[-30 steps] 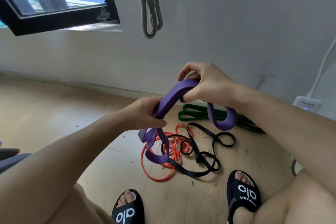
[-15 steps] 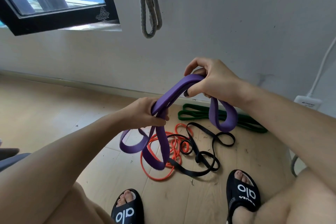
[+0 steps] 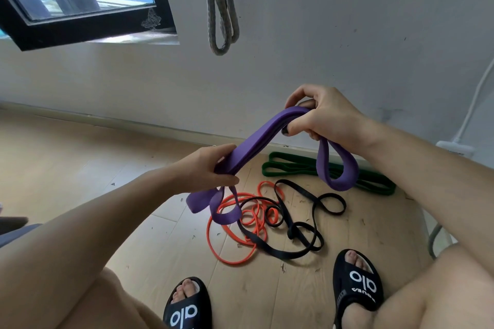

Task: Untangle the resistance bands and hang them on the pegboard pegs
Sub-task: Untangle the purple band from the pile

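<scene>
At centre frame, two hands hold a purple band (image 3: 256,141) folded into layers above a wooden floor (image 3: 66,157). The left hand (image 3: 205,168) pinches its lower end, short loops dangling below. The right hand (image 3: 323,117) curls round the upper end, one loop hanging beneath.

To do this step well, I judge each grip should stay firm while the layers are evened into one neat hank, clear of the floor tangle, before lifting to a peg; no peg shows.

Counted: one purple band in hand; on the floor one orange band (image 3: 230,254), one black band (image 3: 302,222) tangled with it, one green band (image 3: 294,168) near the wall; one grey band (image 3: 220,8) hanging, top centre. Two hands.
</scene>
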A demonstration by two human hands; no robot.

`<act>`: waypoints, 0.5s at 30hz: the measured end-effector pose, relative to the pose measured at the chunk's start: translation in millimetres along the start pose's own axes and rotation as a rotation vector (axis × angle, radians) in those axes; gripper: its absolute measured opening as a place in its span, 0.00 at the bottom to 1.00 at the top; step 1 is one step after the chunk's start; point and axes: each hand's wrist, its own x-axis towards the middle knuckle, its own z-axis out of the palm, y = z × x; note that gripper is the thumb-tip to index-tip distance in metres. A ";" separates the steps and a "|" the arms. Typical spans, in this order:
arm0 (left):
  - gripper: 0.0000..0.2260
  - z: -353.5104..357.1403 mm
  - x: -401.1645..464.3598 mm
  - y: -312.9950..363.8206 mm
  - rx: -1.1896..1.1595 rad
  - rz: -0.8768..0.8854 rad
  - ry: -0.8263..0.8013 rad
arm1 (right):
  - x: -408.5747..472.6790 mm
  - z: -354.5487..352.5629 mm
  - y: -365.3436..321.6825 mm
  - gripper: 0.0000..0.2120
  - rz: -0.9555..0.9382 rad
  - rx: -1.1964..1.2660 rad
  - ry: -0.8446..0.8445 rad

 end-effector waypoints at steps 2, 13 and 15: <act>0.12 -2.5 -1.9 -0.3 0.041 0.002 0.005 | 1.3 0.1 2.4 0.17 0.013 0.021 0.005; 0.15 1.4 -7.2 -0.6 -0.108 -0.089 -0.110 | 2.0 -0.3 4.5 0.16 0.002 0.008 -0.021; 0.17 2.0 -7.1 -0.3 -0.070 -0.107 -0.133 | 1.9 -0.5 4.4 0.16 -0.004 0.006 -0.024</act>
